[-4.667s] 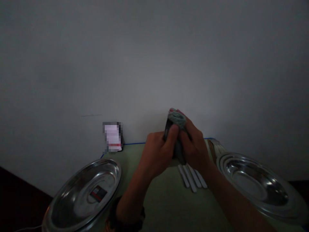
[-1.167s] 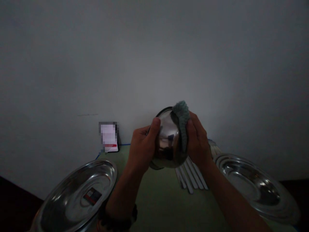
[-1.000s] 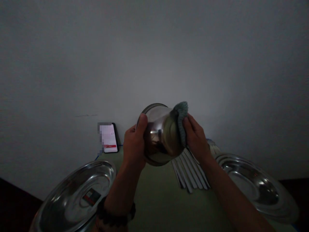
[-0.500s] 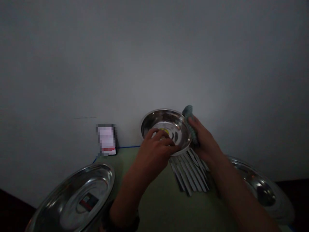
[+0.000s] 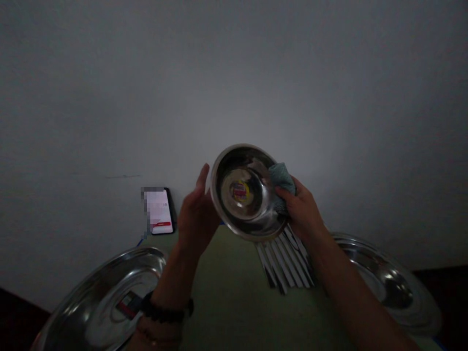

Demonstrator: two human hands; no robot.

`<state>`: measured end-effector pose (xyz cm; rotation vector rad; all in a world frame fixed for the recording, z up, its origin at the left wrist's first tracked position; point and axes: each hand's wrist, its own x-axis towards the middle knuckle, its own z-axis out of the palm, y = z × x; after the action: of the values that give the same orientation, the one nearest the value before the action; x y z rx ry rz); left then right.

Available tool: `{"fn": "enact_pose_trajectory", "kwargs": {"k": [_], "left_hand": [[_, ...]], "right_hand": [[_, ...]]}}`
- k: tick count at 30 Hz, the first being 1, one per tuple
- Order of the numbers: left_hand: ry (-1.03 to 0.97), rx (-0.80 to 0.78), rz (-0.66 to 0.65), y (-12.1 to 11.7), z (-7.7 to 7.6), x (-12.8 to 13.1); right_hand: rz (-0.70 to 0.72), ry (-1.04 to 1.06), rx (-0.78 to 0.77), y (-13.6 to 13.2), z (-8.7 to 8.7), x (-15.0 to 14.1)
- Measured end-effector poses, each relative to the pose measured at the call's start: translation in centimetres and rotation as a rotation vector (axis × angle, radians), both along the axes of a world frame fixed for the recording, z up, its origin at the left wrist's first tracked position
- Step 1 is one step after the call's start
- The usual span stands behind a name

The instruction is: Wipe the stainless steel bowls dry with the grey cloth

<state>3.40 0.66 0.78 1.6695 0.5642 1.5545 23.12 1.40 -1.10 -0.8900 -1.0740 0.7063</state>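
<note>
A small shiny metal bowl point(image 5: 231, 214) is tilted toward me above the table, with a round yellow and red sticker on its inner bottom. My right hand point(image 5: 302, 204) grips a folded grey-green cloth point(image 5: 282, 176) over the bowl's right rim, thumb on the inner side. At the bowl's left side is my left hand point(image 5: 197, 219), its thumb stretched up and apart. Its other fingers are partly hidden behind the bowl, so whether they touch it is unclear. Below the bowl, several metal knives point(image 5: 287, 263) lie side by side on the green table.
A large metal basin point(image 5: 78, 302) with a dark and red label stands at the left. Another large metal basin point(image 5: 398, 287) is at the right, partly behind my right forearm. A phone point(image 5: 159, 212) leans on the wall point(image 5: 234, 73) behind the table point(image 5: 226, 302).
My left hand has come out of the bowl to its left outer side. The bowl has been raised and tipped toward me. My right hand's cloth now covers part of the inner right rim.
</note>
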Motion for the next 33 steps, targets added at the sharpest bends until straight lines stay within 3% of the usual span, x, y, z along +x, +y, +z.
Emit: {"fn": "enact_pose_trajectory", "kwargs": {"k": [4, 8, 14, 18, 20, 23, 26, 30, 33], "left_hand": [[-0.155, -0.318, -0.185, -0.1, 0.0, 0.4], [-0.115, -0.510, -0.282, 0.2, -0.3, 0.1], [-0.038, -0.465, -0.202, -0.3, 0.6, 0.0], [-0.092, -0.398, -0.135, -0.3, 1.3, -0.2], [-0.106, -0.338, -0.080, -0.1, 1.3, -0.2], [-0.057, -0.191, 0.084, 0.1, 0.9, 0.0], [0.065, -0.002, 0.193, -0.1, 0.4, 0.5], [0.215, 0.149, 0.010, -1.1, -0.1, 1.6], [0.351, 0.157, -0.134, -1.9, -0.6, 2.8]], "right_hand": [[-0.166, -0.275, 0.085, -0.7, 0.5, -0.1], [-0.219, -0.386, 0.128, -1.1, 0.8, 0.2], [-0.245, -0.469, 0.164, -0.6, 0.1, 0.3], [-0.509, -0.445, 0.190, -1.1, 0.4, 0.1], [-0.578, -0.378, 0.209, -1.9, 0.9, -0.3], [-0.524, -0.269, 0.192, -2.7, 1.2, -1.2], [-0.382, -0.189, 0.058, -2.8, 0.9, -2.4], [-0.217, -0.084, -0.121, -2.4, -0.3, -4.0], [-0.104, -0.035, -0.117, -2.3, -0.8, -4.9]]}}
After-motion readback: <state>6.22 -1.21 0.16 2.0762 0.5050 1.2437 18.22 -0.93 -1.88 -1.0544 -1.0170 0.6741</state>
